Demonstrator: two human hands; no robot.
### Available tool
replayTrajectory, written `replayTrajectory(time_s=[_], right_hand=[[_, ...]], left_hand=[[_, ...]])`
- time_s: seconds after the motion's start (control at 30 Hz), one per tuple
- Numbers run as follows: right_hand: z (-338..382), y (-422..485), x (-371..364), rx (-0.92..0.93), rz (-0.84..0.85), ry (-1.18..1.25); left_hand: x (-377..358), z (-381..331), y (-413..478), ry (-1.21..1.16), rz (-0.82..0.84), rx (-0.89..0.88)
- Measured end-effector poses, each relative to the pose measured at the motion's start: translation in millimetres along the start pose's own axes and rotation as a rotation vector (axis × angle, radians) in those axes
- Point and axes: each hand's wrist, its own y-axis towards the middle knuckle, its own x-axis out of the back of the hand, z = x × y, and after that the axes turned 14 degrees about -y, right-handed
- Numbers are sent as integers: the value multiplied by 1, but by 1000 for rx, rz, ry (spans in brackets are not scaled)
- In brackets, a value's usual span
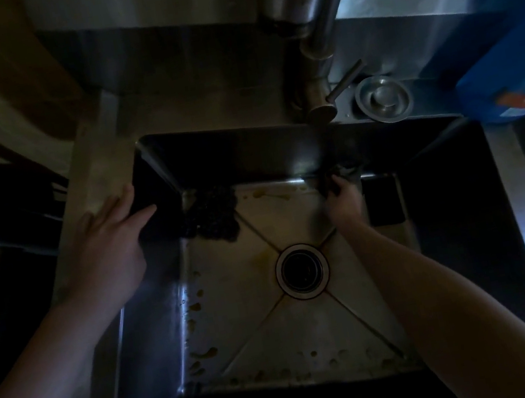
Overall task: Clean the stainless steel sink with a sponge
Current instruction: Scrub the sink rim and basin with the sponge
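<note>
Sink (262,331) fills the head view from directly above: a square stainless steel basin, dimly lit, with creases running from each corner of its floor to the round drain (302,271) in the middle. Brownish stains (201,358) dot the floor along the left wall and the near wall, and a few more lie along the far edge.

The right hand (344,199) reaches down into the basin to the far edge of the floor, where it meets the back wall. Its fingers are curled round a dark sponge (326,190), held against that seam; the poor light hides the sponge's shape and colour.

The left hand (111,238) rests on the sink's left rim. Its fingers are straight and slightly spread, their tips reaching over the edge toward the basin, and it holds nothing.

A dark, knobbly clump (211,214) lies in the far left corner of the floor, apart from both hands. A dark rectangular patch (384,201) sits at the right wall just beside the right hand; I cannot tell whether it is an object or a reflection.

The faucet (304,0) looms over the back wall, blurred and very near the camera, with its thin lever handle (343,79) sticking out to the right. A round metal strainer plug (384,98) lies on the rear ledge just beside the lever. A blue packet (519,79) stands at the far right corner of the ledge.
</note>
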Motion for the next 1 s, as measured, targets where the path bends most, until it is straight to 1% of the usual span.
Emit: replayTrajectory(time_s=[0.13, 0.27, 0.37, 0.47, 0.53, 0.6, 0.67, 0.73, 0.9, 1.0], right_hand=[[12, -10, -23, 121, 68, -200], [38, -26, -56, 336, 194, -388], [60, -39, -81, 459, 288, -529], [71, -49, -93, 605, 294, -701], [70, -51, -90, 641, 272, -863], [63, -49, -84, 629, 261, -942], [52, -44, -74, 575, 252, -954], [38, -36, -61, 506, 204, -956], [1, -19, -25, 278, 107, -903], [-12, -12, -12, 144, 102, -782]], left_hand=[[-1, 3, 1, 17, 3, -15], [1, 1, -1, 32, 1, -18], [2, -3, -2, 30, 2, -3], [4, -5, -3, 37, 7, 3], [6, -6, -4, 42, 16, 5], [6, -7, -3, 35, 25, 16], [5, -7, -3, 18, 21, 25], [5, -7, -3, 9, 18, 25], [4, -6, -3, -2, 12, 16], [3, -5, -2, -8, 6, 18]])
